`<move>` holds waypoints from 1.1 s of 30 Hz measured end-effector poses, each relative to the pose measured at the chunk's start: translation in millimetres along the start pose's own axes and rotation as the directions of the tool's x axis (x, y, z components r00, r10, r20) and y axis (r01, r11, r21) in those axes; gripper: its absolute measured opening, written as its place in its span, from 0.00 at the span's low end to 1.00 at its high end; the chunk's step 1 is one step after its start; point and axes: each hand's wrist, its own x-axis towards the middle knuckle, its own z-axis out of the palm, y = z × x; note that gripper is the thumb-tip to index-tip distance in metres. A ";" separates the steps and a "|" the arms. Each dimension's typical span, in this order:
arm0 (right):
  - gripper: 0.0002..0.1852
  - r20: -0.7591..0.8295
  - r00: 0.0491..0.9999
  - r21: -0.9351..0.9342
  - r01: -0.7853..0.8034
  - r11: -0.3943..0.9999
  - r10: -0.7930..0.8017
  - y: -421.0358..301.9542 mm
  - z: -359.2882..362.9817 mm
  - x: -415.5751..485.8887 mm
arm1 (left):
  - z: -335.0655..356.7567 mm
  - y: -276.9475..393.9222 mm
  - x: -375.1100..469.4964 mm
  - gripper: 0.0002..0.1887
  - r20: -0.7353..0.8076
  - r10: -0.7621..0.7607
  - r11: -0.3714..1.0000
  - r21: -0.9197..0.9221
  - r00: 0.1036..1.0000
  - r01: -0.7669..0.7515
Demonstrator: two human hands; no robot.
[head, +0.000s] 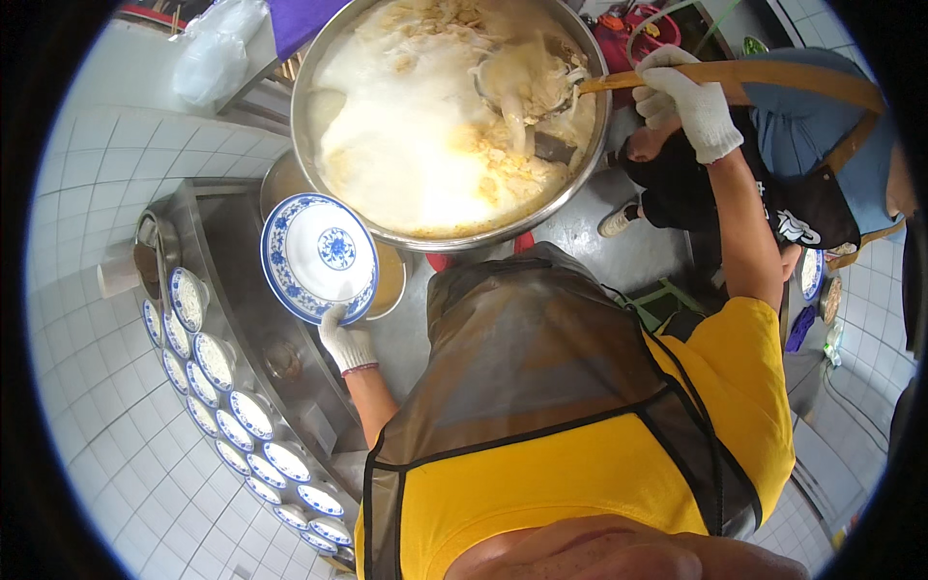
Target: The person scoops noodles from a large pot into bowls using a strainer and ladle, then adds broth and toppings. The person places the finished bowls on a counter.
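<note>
My left hand (345,341), in a white knitted glove, grips the lower rim of a white bowl (304,243) with a blue floral pattern. The bowl's inside faces up and looks empty. Beyond my apron a wide metal pot (445,246) holds pale, steaming, foamy broth with yellowish pieces in it. My right hand (685,101), gloved as well, is closed around the long wooden handle (768,71) of a round ladle or strainer. The ladle's head (525,83) sits at the right of the pot, loaded with pale, wet food. Its exact make is hidden by the food.
Several blue-and-white bowls (215,360) with white contents stand in rows on the left counter. A container of yellowish liquid (391,279) is below the pot's left side. Another person in a black apron (812,199) stands close on the right. Red baskets (656,32) lie beyond the pot.
</note>
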 end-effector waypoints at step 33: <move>0.08 0.390 0.920 -0.189 0.114 0.975 -0.032 -1.0 173.5 114.2 | 29.9 39.0 -19.4 0.30 -0.116 0.012 0.998 0.060 0.993 -0.005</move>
